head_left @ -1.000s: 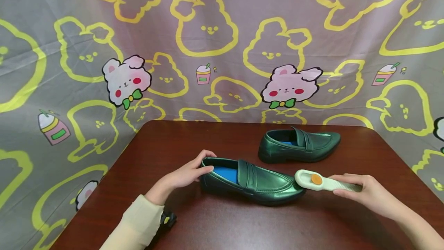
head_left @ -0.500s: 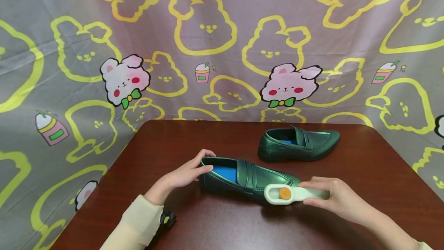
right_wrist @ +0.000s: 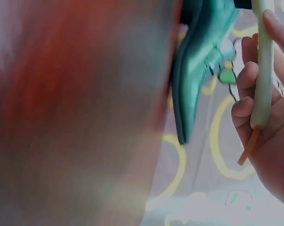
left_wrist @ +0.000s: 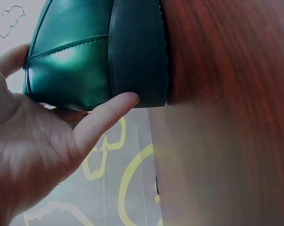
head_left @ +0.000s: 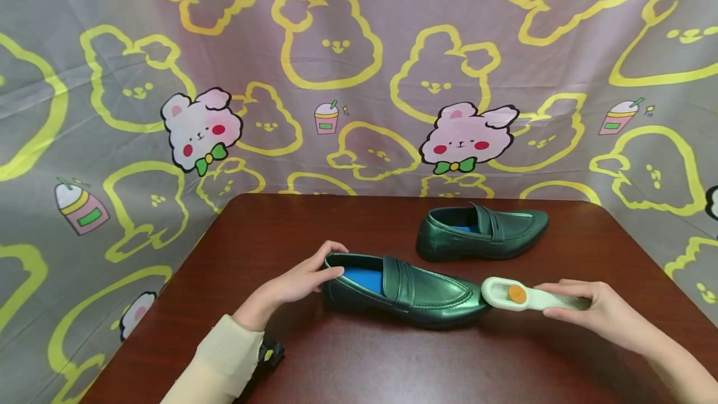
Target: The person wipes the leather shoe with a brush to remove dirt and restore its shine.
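Observation:
My left hand (head_left: pixel 308 276) grips the heel end of a dark green loafer (head_left: pixel 426 295) with a blue insole, which stands on the table with its toe to the right. In the left wrist view the thumb (left_wrist: pixel 109 115) lies against the loafer's back and heel block (left_wrist: pixel 137 56). My right hand (head_left: pixel 600 313) holds the handle of a pale green shoe brush (head_left: pixel 530 298) with an orange button. Its rounded head is at the loafer's toe tip; its underside is hidden. In the right wrist view the fingers curl round the brush (right_wrist: pixel 263 84), and an orange loop hangs from its end.
A matching green loafer (head_left: pixel 485 232) stands farther back on the reddish-brown table (head_left: pixel 314 223), toe to the right. A patterned curtain (head_left: pixel 359 80) hangs behind and at both sides. A black device (head_left: pixel 272 354) shows beside the left sleeve.
The right hand moved the brush left along the loafer's near side, then back right to the toe tip. The left hand and both loafers have stayed put.

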A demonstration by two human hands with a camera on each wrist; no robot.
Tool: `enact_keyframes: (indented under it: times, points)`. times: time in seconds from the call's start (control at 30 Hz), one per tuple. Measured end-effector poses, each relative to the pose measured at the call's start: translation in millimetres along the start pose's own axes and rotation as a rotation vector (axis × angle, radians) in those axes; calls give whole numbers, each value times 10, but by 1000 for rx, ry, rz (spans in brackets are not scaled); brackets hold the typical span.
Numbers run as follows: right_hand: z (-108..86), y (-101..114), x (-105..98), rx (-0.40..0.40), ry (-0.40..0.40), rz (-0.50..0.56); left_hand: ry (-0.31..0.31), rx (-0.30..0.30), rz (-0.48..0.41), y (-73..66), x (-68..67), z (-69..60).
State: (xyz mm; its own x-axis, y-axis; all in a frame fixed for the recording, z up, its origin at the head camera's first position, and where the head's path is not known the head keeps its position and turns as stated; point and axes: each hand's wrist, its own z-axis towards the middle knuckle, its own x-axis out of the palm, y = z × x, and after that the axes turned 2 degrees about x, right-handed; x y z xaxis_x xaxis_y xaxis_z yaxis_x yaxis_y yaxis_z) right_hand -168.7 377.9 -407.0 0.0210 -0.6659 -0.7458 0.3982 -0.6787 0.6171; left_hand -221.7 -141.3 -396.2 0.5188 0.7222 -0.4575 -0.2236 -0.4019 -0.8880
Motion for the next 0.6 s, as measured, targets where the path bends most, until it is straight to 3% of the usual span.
enact_keyframes:
  times: [0.13,0.27,0.37,0.6]
  points:
    - [-7,11,-55,7,-40,-4,-3,-13,-1,8,10,-9]
    - [17,137,47,-81,26,34,-5,-16,-8,6,17,-9]
    - [25,187,88,-100,71,22,-5,-13,-11,3,16,1]
    - [-31,-24,-76,4,25,-15,-4,-15,-8,-11,-4,8]
